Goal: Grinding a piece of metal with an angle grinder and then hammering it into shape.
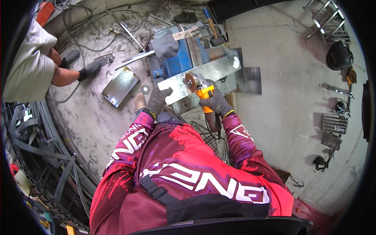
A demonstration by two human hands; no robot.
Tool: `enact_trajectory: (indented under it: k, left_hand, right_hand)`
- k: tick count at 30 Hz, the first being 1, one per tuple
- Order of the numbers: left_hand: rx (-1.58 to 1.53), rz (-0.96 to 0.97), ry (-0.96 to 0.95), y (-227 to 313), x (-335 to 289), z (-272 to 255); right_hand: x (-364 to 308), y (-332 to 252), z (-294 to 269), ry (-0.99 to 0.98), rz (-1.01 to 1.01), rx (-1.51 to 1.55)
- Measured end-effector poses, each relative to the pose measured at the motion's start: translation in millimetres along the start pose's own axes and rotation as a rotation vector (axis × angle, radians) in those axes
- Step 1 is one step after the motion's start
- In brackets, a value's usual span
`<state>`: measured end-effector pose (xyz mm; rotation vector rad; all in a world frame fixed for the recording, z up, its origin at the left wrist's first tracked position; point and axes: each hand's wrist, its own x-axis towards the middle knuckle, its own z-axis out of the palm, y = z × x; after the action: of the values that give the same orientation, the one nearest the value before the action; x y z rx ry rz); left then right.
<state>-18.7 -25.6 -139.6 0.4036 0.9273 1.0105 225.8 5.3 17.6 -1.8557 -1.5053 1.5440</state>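
Glossy metal strip (215, 71), plastic grinder casing (205, 93), wooden hammer handle (212, 28)

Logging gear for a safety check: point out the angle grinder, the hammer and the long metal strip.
Angle grinder (205, 93), head view: yellow housing.
Hammer (212, 27), head view: handle.
Long metal strip (220, 67), head view: right-hand stretch.

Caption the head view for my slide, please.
Gloved right hand holding a yellow angle grinder, left hand at a shiny metal strip.

bright light, glare on metal strip (179, 87), soft shadows at right, fisheye bending, dark rim
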Motion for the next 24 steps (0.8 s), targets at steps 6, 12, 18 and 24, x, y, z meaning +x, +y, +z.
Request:
enact_trajectory:
  k: [6,12,18,24]
  left_hand:
    - [0.450,-0.109,0.089,24.2,-16.9,1.8]
    - [0.801,-0.031,0.075,59.5,-31.0,27.4]
    - [0.833,0.040,0.093,69.5,-41.0,31.7]
    - [0.740,0.221,0.067,11.7,-11.7,5.3]
  right_hand:
    - [2.9,-3.0,-1.4,-0.021,0.015,-0.042]
    - [12.1,2.5,-1.6,-0.015,-0.046,-0.114]
    - [16.6,0.8,0.0,-0.024,-0.043,-0.083]
    - [17.8,-4.2,2.5,-0.025,-0.013,-0.064]
